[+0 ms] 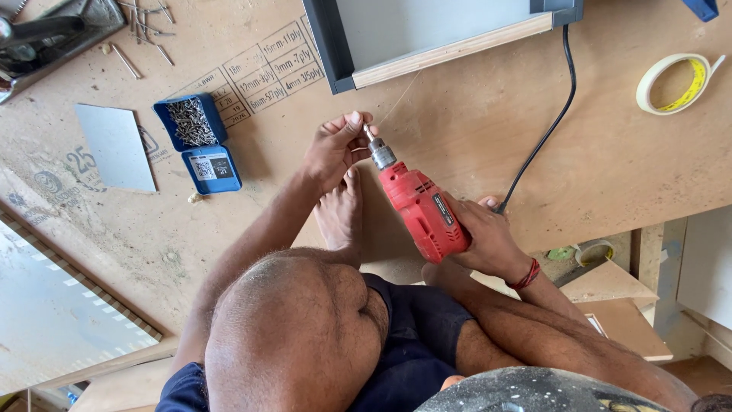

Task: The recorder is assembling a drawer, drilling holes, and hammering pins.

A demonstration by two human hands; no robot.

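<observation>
right hand [488, 236] grip clenched round red drill [421, 210]; left hand [335, 145] pinching chuck [379, 152].

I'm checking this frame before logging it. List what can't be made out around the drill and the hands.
- Drill bit: in the head view the left hand covers the tip of the red drill, so the bit is hidden.
- Right hand: its fingers are behind the drill body.
- Black cord: its far end disappears under the grey-framed panel.
- Blue screw box: the contents are too small to tell apart.
</observation>
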